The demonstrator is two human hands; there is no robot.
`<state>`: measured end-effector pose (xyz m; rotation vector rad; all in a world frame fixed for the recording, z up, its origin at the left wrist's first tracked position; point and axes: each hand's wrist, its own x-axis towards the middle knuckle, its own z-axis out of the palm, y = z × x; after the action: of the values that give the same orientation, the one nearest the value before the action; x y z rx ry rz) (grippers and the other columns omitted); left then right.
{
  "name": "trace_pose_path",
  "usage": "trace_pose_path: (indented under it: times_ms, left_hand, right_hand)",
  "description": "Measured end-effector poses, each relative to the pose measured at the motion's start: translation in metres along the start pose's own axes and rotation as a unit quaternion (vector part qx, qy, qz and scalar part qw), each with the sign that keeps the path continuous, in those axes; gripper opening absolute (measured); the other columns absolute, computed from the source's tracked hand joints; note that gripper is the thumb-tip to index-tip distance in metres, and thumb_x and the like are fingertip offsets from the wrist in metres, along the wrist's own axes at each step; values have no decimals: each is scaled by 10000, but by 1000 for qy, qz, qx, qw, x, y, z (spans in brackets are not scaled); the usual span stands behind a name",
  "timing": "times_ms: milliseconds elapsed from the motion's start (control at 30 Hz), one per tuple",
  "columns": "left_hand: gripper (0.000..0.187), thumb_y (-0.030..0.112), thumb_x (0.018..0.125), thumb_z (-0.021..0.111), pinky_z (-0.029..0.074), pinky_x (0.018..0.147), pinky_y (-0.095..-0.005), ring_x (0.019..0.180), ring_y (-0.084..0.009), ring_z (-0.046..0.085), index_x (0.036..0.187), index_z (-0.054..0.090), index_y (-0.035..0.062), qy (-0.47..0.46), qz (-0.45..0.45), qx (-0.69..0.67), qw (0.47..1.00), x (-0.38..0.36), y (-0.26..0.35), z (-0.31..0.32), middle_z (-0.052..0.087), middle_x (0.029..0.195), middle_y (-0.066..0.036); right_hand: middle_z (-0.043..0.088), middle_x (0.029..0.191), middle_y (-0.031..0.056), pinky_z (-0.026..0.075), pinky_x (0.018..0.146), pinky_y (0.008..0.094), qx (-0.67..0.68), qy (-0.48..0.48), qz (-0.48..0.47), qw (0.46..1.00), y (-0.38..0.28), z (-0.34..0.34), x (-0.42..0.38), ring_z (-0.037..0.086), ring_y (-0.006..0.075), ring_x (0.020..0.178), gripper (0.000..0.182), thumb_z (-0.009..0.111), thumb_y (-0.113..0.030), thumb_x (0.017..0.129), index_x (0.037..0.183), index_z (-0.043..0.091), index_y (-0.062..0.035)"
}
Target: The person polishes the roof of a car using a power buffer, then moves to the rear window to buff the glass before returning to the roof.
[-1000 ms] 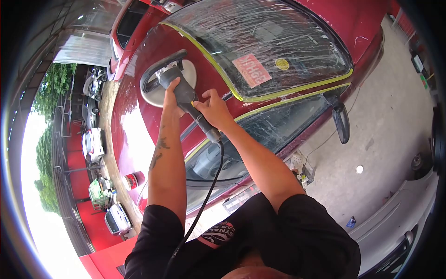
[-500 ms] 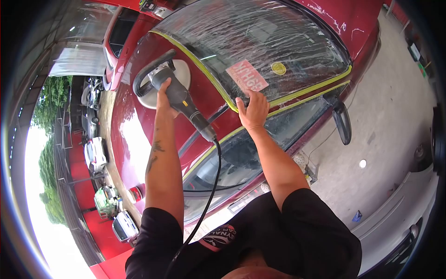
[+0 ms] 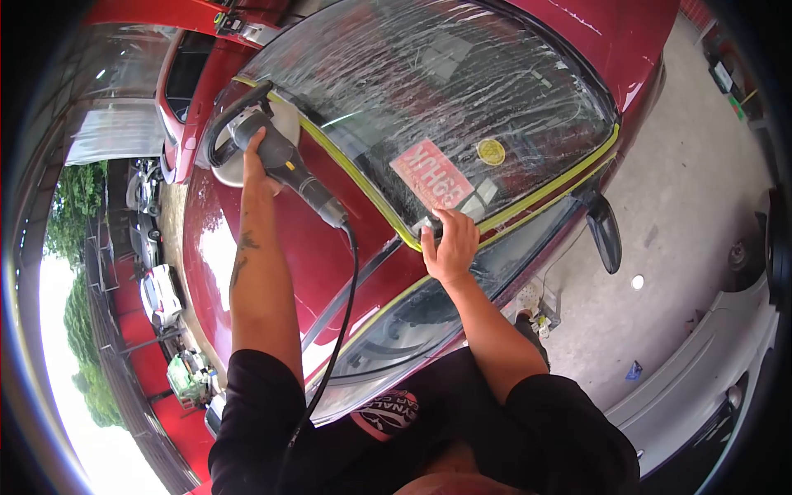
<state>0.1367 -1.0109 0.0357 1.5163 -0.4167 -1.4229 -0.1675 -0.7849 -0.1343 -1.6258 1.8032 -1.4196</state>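
Observation:
My left hand (image 3: 256,161) is closed around the body of a black and grey car polisher (image 3: 289,169), which has a large loop handle at its head. The polisher's pale round pad (image 3: 285,124) lies against the red car roof (image 3: 322,247), close to the windshield. A black power cord (image 3: 351,289) runs from the tool back past my left arm. My right hand (image 3: 452,246) rests at the windshield's lower near corner, thumb and fingers apart. Under its fingertips is the glass edge beside the yellow-green masking tape (image 3: 536,198). The windshield (image 3: 396,82) is streaked with whitish residue.
A pink-red sticker (image 3: 431,173) and a round yellow sticker (image 3: 491,152) are on the windshield. The side mirror (image 3: 605,235) juts out to the right. A silver car (image 3: 693,388) stands at the lower right, another red car (image 3: 186,82) at the upper left. Parked vehicles line the left.
My left hand has slid the polisher left and slightly upward along the roof edge. My right hand stays at the windshield corner. A foot now shows beside the car.

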Motion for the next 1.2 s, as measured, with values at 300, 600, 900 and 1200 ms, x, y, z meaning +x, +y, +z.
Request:
trace_pose_path:
  times_ms: [300,600,900,1200]
  left_hand:
    - [477,404,886,757,595,746,-527,774,-328,678,1137,584,37,-9,-11,-24,1000,28,22,-7,657,874,-138]
    - [482,413,896,735,595,691,-515,735,-331,676,1116,575,15,10,-11,-27,1000,-40,-21,10,653,848,-152]
    - [482,413,918,706,597,668,-487,700,-323,674,1077,569,-21,18,4,-28,999,-146,-89,26,647,819,-160]
    - [442,388,927,722,606,655,-435,698,-303,682,1083,589,-5,37,-13,-19,999,-207,-137,33,654,837,-154]
  right_hand:
    - [655,1153,82,430,899,463,-10,-13,-2,1000,-2,-3,1,609,317,1043,390,690,-268,896,1246,625,-110]
    - [645,1154,68,438,891,462,-16,-8,3,1000,-1,-1,-1,599,312,1063,380,690,-279,902,1241,617,-124]
    - [635,1139,61,438,891,458,-41,-9,10,999,0,3,-4,587,311,1058,401,699,-307,901,1253,597,-145]
    - [640,1158,55,432,917,463,-56,-13,20,998,1,7,-6,582,306,1086,412,713,-328,888,1249,609,-159]
